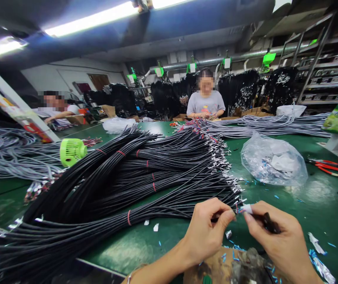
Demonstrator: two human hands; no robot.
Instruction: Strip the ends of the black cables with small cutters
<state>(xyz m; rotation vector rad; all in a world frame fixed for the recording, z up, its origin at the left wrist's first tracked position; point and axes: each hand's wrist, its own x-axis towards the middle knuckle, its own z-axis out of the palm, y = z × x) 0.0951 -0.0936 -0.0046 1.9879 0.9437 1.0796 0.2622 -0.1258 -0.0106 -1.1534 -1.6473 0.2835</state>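
Nearest the camera, a brown cardboard piece strewn with blue and silver scraps lies at the table's near edge, just below the two hands. The left hand has thumb and forefinger pinched together on the end of a thin black cable that runs from the pile. The right hand pinches a small white tag between thumb and forefinger, just beside the left fingertips, and its curled fingers also grip a small dark tool; what kind of tool it is cannot be made out. The cable end and tag sit between the two hands, just above the green table top.

A large heap of black cables bound with red bands spreads left across the table, its stripped ends pointing toward the hands. Beyond the hands lies a crumpled clear plastic bag, with red-handled scissors to its right. A lime-green small fan stands at the left among grey cable bundles. A person in a grey shirt sits at the far side, and another person sits at the far left.
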